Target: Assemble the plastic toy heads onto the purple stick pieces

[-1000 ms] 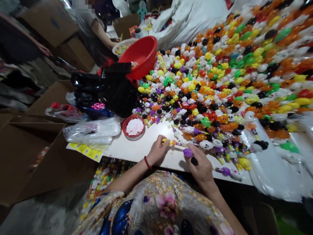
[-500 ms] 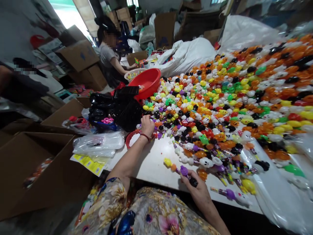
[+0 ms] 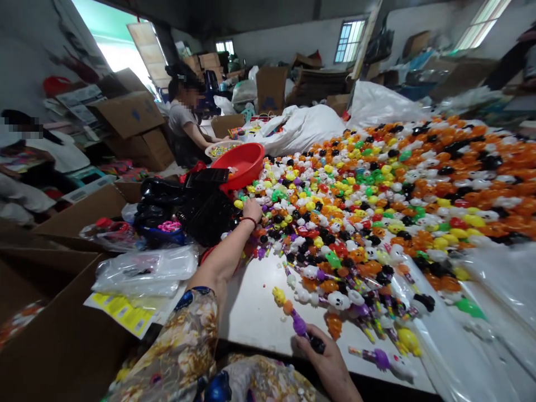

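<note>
white table [image 3: 255, 312], glossy, perhaps plastic toys [image 3: 355, 190]

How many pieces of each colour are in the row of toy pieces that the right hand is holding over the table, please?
Yellow piece: 1
Orange piece: 1
Purple piece: 1
Black piece: 1
Total: 4 in the row, which the right hand grips at the black end.

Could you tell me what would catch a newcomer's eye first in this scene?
A huge heap of bright toy heads floods the white table. At its left edge sits a red basin. The left hand reaches into the heap, while the right hand holds a stick of stacked heads.
</note>
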`<action>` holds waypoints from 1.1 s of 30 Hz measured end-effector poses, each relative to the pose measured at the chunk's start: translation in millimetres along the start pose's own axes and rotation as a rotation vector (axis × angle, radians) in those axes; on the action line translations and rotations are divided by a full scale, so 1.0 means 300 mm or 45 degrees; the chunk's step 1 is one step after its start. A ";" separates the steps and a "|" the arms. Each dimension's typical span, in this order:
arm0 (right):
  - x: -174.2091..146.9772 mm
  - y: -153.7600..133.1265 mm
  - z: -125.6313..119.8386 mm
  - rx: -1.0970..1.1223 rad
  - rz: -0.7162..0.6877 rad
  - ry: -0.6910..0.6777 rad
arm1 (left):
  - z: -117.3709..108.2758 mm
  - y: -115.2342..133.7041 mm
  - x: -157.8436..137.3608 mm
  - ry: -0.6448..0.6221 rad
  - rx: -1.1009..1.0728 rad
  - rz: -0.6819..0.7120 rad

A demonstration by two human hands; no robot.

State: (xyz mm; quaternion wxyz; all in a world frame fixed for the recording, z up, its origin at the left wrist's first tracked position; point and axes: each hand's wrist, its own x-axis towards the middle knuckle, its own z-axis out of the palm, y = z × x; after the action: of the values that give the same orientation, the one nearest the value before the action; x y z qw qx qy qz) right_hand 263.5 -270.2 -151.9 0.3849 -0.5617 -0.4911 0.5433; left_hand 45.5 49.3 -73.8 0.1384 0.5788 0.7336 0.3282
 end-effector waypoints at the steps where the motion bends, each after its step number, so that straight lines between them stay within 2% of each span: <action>1: -0.002 0.011 -0.005 0.029 0.029 0.028 | -0.001 -0.004 -0.006 0.003 -0.002 -0.004; 4: 0.001 0.026 -0.020 0.078 0.084 0.067 | -0.016 -0.028 -0.057 0.060 -0.144 -0.002; 6: 0.012 0.017 -0.031 0.025 0.049 0.056 | -0.032 -0.053 -0.123 0.019 -0.457 -0.013; 9: 0.034 -0.016 -0.039 -0.115 -0.121 0.049 | -0.066 -0.094 -0.273 -0.310 -0.997 -0.025; 12: 0.046 -0.060 -0.030 -0.275 -0.282 0.114 | -0.108 -0.125 -0.453 -0.601 -1.186 -0.060; 16: 0.036 -0.117 -0.003 -0.415 -0.385 0.166 | -0.146 -0.139 -0.652 -0.827 -1.219 -0.214; 20: 0.023 -0.149 0.015 -0.450 -0.588 0.116 | -0.140 -0.133 -0.770 -0.969 -1.179 -0.280; 26: 0.005 -0.144 0.008 -0.624 -0.748 0.185 | -0.135 -0.107 -0.847 -1.118 -0.974 -0.185; 29: -0.009 -0.143 -0.005 -0.722 -0.774 0.161 | -0.138 -0.097 -0.860 -1.115 -0.896 -0.105; 33: -0.021 -0.150 -0.021 -0.761 -0.762 0.048 | -0.127 -0.097 -0.867 -1.060 -0.822 -0.024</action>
State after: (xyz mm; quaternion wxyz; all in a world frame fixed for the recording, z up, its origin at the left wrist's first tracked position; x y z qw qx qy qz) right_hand 264.3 -265.8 -106.0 0.3547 -0.4911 -0.7614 0.2308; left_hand 77.1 -210.8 -110.2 0.5923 0.5816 0.4832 0.2783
